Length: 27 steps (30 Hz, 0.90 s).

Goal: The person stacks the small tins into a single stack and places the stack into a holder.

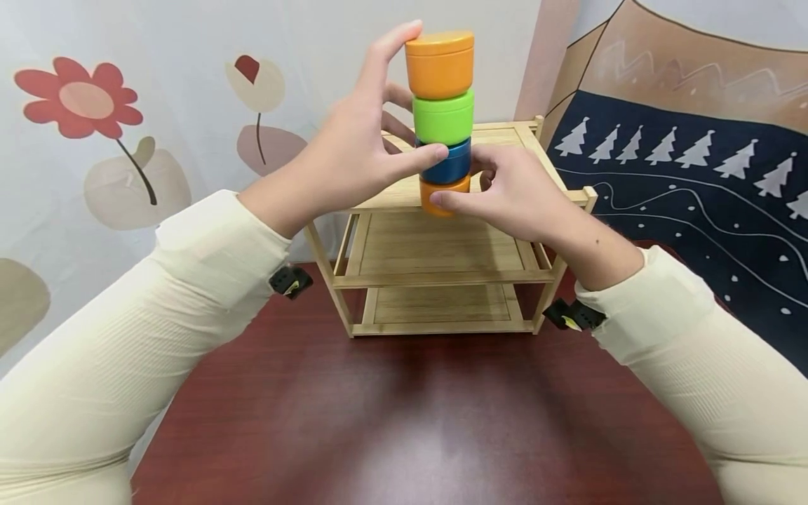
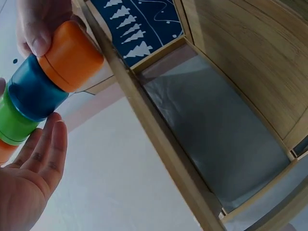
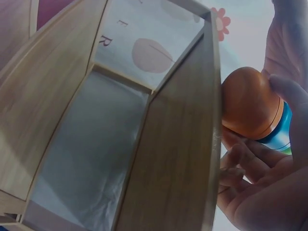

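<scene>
Upright above the shelf stands a stack of small round lidded containers: a larger orange container (image 1: 440, 66) on top, then a green container (image 1: 444, 119), a blue container (image 1: 449, 165) and a smaller orange container (image 1: 442, 189) at the bottom. My left hand (image 1: 353, 144) holds the stack from the left, thumb across the blue container and index fingertip at the top rim. Between thumb and fingers, my right hand (image 1: 520, 186) grips the bottom orange container. In the right wrist view, that container (image 3: 250, 103) shows its smooth rounded underside.
Behind and below the hands is a wooden tiered shelf (image 1: 442, 277) with raised side rails. It stands on a dark red glossy surface (image 1: 404, 407). A flower-printed curtain (image 1: 189, 84) hangs at left, and a panel with tree drawings (image 1: 669, 182) is at right.
</scene>
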Tool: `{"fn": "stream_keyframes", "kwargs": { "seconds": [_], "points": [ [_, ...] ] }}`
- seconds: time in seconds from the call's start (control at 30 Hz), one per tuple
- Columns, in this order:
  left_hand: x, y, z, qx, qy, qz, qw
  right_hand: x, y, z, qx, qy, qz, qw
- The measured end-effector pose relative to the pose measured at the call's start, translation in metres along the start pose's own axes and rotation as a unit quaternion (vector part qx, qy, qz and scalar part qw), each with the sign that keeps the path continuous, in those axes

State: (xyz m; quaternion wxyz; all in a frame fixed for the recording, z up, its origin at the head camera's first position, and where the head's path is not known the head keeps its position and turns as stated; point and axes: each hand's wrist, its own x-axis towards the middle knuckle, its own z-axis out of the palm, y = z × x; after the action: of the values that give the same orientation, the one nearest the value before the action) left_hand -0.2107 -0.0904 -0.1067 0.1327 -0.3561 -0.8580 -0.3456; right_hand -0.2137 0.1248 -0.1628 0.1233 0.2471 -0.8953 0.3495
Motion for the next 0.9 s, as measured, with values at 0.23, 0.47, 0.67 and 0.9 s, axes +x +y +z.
{"fn": "stream_keyframes", "kwargs": {
  "seconds": [0.23, 0.47, 0.67, 0.9],
  "points": [
    [0.010, -0.006, 0.004, 0.009, 0.004, -0.008, 0.9999, 0.008, 0.004, 0.000, -0.007, 0.001, 0.019, 0.9998],
    [0.019, -0.010, 0.006, 0.024, 0.008, -0.028, 0.9993, 0.016, 0.007, 0.000, 0.000, -0.005, 0.024, 0.9997],
    [0.024, -0.014, 0.008, 0.021, 0.009, -0.042, 0.9988, 0.023, 0.011, 0.002, -0.003, -0.012, 0.026, 0.9996],
    [0.030, -0.021, 0.008, 0.024, 0.010, -0.039, 0.9989, 0.030, 0.014, 0.003, -0.003, -0.017, 0.022, 0.9996]
  ]
}}
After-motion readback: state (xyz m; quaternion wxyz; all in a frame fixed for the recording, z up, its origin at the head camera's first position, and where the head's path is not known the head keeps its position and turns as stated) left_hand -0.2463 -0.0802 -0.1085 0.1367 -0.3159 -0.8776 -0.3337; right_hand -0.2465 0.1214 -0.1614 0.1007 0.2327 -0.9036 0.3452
